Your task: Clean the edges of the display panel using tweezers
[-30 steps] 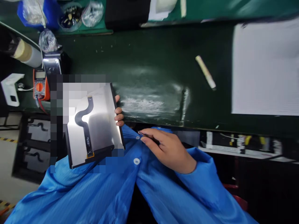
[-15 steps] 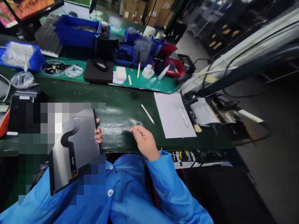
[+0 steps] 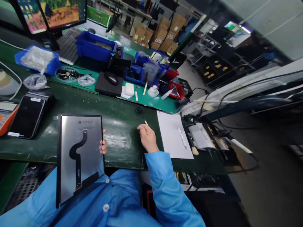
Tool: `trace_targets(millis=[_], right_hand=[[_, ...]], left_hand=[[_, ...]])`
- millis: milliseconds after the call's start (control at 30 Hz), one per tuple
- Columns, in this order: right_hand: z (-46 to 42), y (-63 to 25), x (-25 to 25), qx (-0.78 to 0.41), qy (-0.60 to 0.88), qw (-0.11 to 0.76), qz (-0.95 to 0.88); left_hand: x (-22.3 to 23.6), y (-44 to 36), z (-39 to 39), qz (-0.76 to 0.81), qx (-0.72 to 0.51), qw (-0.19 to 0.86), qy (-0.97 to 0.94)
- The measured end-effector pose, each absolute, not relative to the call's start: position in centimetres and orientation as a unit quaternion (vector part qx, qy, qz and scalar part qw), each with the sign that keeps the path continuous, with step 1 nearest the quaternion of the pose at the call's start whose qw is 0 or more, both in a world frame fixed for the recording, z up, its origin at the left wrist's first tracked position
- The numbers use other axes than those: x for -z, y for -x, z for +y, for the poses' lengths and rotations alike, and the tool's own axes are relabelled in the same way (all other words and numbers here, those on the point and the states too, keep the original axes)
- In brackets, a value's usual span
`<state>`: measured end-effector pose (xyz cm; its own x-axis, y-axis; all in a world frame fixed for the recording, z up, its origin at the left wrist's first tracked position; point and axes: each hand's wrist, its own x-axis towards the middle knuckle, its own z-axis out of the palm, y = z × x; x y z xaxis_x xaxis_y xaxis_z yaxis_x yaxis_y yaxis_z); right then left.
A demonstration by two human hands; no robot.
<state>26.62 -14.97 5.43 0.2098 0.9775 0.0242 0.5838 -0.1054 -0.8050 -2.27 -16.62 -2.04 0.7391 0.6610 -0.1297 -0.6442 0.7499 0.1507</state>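
Observation:
My left hand [image 3: 103, 147] grips the right edge of an LCD panel [image 3: 92, 157], its fingertips showing and the rest hidden behind it. The panel stands tilted over my lap, silver back towards me, with a black ribbon cable [image 3: 75, 153] curving down it. Over the bench, my right hand [image 3: 148, 138] is closed with its fingers curled; whatever they may pinch is too small or hidden to make out. Just behind that hand pokes the tip of a thin pale stick [image 3: 146, 123], mostly covered.
White paper with a pen [image 3: 182, 137] lies right of my right hand. A black phone [image 3: 27, 116] and an orange calculator [image 3: 7, 115] are at the left. Along the back stand a mouse [image 3: 111, 78], a white block [image 3: 129, 89], a bottle [image 3: 153, 91] and blue bins [image 3: 94, 47].
The view has tilted up, so the bench sits lower. The panel has turned more upright and squarer to me. My right hand has shifted right and now covers most of the stick.

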Motion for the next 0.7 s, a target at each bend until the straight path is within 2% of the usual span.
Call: trace_targets(millis=[400,567,700], right_hand=[[-13.9,-26.9,-4.6,-0.284,0.686,0.370,-0.559],[-14.6,-25.7,-5.7,-0.290,0.666,0.414,-0.548],[-16.8,-24.1,-8.2,-0.254,0.644,0.475,-0.543]], left_hand=[[0.4,2.3,-15.9,0.034,-0.296,0.952,-0.068],[-0.5,2.2,-16.1,0.032,-0.310,0.948,-0.059],[0.8,1.9,-16.4,0.034,-0.298,0.951,-0.069]])
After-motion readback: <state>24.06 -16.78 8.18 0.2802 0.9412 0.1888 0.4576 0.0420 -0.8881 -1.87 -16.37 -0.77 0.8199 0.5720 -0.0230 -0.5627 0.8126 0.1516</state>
